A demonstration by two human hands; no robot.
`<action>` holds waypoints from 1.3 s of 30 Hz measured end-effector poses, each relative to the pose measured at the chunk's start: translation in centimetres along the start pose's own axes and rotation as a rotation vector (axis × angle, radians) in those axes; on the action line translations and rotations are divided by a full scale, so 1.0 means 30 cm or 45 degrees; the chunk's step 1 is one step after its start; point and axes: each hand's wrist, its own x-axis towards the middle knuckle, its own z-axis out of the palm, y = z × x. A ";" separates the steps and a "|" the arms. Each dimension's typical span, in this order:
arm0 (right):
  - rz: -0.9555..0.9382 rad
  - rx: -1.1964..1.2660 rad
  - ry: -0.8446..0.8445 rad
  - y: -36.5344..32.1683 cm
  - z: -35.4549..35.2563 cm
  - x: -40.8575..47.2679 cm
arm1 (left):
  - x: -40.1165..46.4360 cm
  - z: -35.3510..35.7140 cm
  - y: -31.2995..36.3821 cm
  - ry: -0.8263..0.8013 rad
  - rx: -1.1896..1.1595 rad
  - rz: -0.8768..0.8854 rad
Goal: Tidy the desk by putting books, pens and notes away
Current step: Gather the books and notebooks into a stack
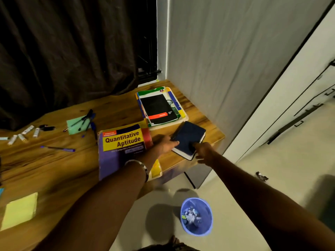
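Both hands are on the dark blue notebook (187, 140) at the desk's (54, 160) right edge — left hand (165, 145) pinching its near-left side, right hand (204, 151) gripping the near-right corner — just beside the purple textbook (123, 147).

Blue wastebasket (196, 216) holding what looks like crumpled paper, dark curtain (72, 51)

purple book (116, 160) partly under forearm, its small print blurred

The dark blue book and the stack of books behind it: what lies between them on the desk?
Nothing: in the head view only bare desk separates the dark blue book from the stack.
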 end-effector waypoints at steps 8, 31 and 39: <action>0.125 0.253 -0.286 -0.016 0.016 0.012 | 0.018 0.028 0.058 0.016 -0.234 -0.204; -0.107 -0.232 -0.847 -0.215 0.471 -0.229 | -0.335 -0.543 -0.379 0.038 -0.630 -0.241; -0.134 -0.423 -0.867 -0.227 0.548 -0.266 | -0.436 -0.557 -0.439 0.089 -0.545 -0.274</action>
